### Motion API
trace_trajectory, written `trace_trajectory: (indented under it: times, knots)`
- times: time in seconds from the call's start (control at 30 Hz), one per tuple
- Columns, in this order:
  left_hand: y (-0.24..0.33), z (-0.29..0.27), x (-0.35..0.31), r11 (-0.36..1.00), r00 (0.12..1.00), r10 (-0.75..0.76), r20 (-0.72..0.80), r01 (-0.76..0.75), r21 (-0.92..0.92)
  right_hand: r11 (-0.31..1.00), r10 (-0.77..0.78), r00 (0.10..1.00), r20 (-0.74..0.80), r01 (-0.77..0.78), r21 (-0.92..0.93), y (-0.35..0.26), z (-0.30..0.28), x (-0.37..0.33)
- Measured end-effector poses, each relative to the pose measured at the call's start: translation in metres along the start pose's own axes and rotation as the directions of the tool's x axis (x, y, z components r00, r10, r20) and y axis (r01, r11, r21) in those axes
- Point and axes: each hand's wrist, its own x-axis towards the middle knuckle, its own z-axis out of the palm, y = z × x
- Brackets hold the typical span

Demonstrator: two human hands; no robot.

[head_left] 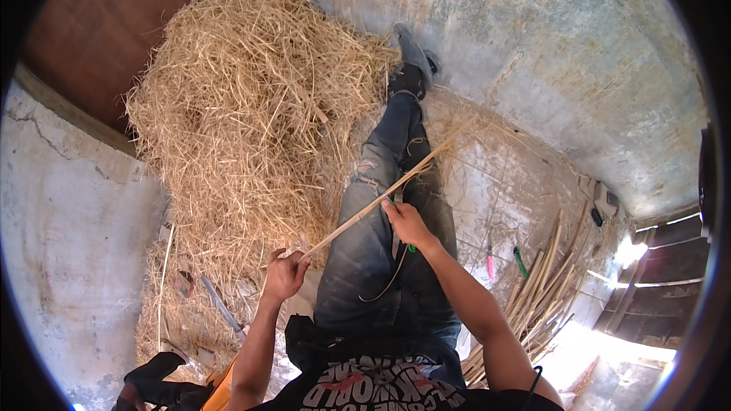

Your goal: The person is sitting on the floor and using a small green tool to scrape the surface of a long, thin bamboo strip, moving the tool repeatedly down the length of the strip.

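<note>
A long, pale bamboo strip (358, 217) slants across my outstretched legs, its far end splitting into thin slivers. The near end is pinched in the fingers of my left hand (285, 275). My right hand (407, 227) is closed at the strip's middle, around a tool whose green handle (412, 248) peeks out below the fist. The tool's blade, if it has one, is hidden. A thin curled shaving (390, 281) lies on my worn jeans (354, 259).
A big straw heap (236, 106) rises at the left, by a stained wall (533, 46). Bamboo strips (533, 297) lie bundled at the right, near a pink-handled tool (489, 265) and a green item (521, 262). A long blade (219, 303) rests at lower left.
</note>
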Motion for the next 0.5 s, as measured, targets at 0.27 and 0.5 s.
trace_trajectory:
  times: [0.27, 0.5]
  knots:
    - [-0.005, 0.004, 0.004, 1.000, 1.000, 0.022, -0.010, -0.022, -0.021, 0.976, 0.120, 0.975, 0.184, -0.150, 0.158, -0.009, -0.008, -0.002]
    - [-0.003, 0.006, 0.005, 0.999, 0.999, 0.020, -0.032, -0.021, -0.041, 0.799, 0.175, 0.858, 0.484, -0.411, 0.439, 0.001, -0.023, 0.010]
